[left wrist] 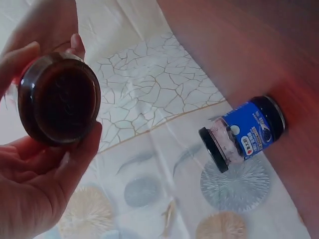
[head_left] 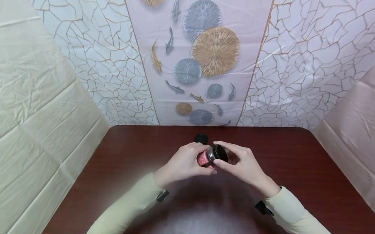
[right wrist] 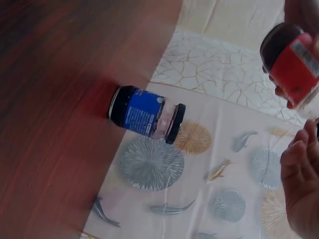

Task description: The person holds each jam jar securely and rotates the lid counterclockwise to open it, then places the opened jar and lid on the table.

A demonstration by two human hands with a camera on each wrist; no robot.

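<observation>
- A person's two hands meet over a dark reddish-brown counter [head_left: 135, 149], a little below the centre of the head view, both grasping one small jar [head_left: 202, 159] with a red label.
- The left hand [head_left: 185, 163], at the jar's 9 o'clock, is wrapped around its labelled body.
- The right hand [head_left: 243, 165], at 3 o'clock, has thumb and fingers set around the jar's black lid [head_left: 221, 153].
- The jar is tilted, its lid pointing between 2 and 3 o'clock. It seems raised off the counter, though the steep angle makes that gap hard to judge.
- A second jar [right wrist: 144, 114] stands upright on the counter, near the held one and apart from it, at its 11 o'clock in the head view. The wrist views show its blue label, clear neck and black cap.
- Pale sleeves cover both arms: the left sleeve [head_left: 127, 205] runs down to 8 o'clock, the right sleeve [head_left: 299, 216] to 4 o'clock. A small black piece shows at each wrist.
- At 12 o'clock, behind the counter, hangs a pale backdrop [head_left: 163, 95] with gold crackle lines, fish and round blue-grey and tan motifs.
- Plain creased cloth [head_left: 34, 106] rises at 9 o'clock, and pinkish cloth [head_left: 360, 128] at 3 o'clock.
</observation>
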